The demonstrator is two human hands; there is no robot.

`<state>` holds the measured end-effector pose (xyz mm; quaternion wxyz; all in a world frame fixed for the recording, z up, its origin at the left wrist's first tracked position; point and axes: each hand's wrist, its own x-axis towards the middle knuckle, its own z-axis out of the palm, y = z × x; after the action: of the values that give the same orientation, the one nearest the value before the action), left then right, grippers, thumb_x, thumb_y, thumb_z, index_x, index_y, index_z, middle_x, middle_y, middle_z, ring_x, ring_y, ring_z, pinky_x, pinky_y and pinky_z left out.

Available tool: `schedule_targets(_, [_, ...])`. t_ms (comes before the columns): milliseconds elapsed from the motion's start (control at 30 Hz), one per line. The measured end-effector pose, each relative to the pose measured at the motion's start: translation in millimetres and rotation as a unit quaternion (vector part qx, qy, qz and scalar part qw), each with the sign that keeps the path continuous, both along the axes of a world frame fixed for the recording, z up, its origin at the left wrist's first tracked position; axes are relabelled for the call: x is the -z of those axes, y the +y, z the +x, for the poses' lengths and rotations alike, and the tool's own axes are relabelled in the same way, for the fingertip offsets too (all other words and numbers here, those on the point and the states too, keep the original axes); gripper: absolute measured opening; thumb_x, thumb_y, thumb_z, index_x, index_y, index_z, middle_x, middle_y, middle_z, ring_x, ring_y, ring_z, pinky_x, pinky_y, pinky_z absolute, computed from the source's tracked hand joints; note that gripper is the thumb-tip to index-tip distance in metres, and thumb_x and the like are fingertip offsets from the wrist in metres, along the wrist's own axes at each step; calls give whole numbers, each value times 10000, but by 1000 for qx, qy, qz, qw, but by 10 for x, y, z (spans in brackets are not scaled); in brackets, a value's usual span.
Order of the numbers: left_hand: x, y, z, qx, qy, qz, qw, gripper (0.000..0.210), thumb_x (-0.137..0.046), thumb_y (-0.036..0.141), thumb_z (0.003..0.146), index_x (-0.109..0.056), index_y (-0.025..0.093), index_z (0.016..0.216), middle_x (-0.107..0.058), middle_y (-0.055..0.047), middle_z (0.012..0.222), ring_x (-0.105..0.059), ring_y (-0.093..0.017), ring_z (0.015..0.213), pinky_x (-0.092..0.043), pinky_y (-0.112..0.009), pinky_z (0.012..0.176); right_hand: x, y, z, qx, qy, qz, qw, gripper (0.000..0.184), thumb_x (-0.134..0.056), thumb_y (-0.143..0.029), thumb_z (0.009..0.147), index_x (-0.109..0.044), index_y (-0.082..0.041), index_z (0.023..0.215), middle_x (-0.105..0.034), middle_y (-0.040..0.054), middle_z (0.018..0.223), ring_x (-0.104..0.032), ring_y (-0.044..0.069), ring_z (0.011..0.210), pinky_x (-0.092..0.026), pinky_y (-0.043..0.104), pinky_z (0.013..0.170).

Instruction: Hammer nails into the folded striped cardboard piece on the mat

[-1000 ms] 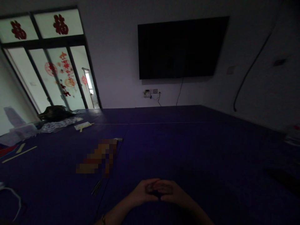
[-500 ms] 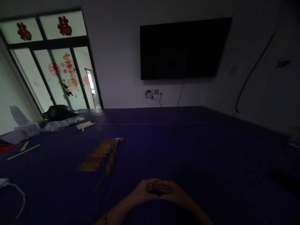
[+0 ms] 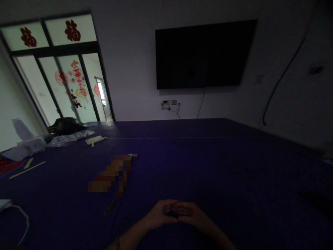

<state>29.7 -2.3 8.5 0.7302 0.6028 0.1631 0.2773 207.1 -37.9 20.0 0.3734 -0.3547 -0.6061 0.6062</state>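
Note:
My left hand (image 3: 160, 213) and my right hand (image 3: 194, 213) meet at the bottom middle, over the dark blue table surface (image 3: 221, 166). Their thumb tips touch, and the curled fingers come together above, leaving a gap between fingers and thumbs. Neither holds anything that I can see. A bracelet (image 3: 118, 242) circles my left wrist. To the left of my hands lies a bundle of thin dark sticks (image 3: 109, 208). Beyond it is a blurred-out orange and yellow item (image 3: 111, 170) with a small metallic piece (image 3: 134, 155) at its far end.
Yellow strips (image 3: 27, 170) and a red item (image 3: 11, 167) lie at the far left. A white cable (image 3: 24, 215) curves near the left edge. Farther back are a dark bag (image 3: 65, 125), crumpled plastic (image 3: 66, 138) and a white packet (image 3: 95, 140). A television (image 3: 205, 55) hangs on the wall.
Both hands keep the same touching pose. The whole view has shifted very slightly; the things on the surface stay in place.

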Motion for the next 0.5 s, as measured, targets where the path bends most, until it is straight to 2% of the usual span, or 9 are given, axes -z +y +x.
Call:
schedule_targets(100, [-34,-16,1,-1,-2,3,1000,548,-741,195,546,-558,152,1062,-570,-112,1115,-467,-267,1102,-286,-442,968,-28,-18,-16,19,-10,-8,1000,356,-677,-244,610,-628,-162,954,-634,93,1026,-552,231,995,-375,381,912])
schedule_targets(233, [-25,-29,-2,-18,-17,-5,1000,535,-740,182,549,-562,157,1053,-574,-105,1108,-480,-260,1088,-277,-443,972,-56,-27,-25,4,-14,3,1000,351,-667,-274,619,-630,-179,955,-635,82,1026,-534,236,1023,-358,388,926])
schedule_targets(500, [3,-1,-17,-19,4,4,1000,566,-748,201,540,-550,158,1069,-572,-102,1110,-474,-267,1091,-286,-445,966,4,6,-6,9,-28,13,999,371,-671,-266,615,-620,-178,972,-636,84,1022,-544,236,1007,-388,387,901])
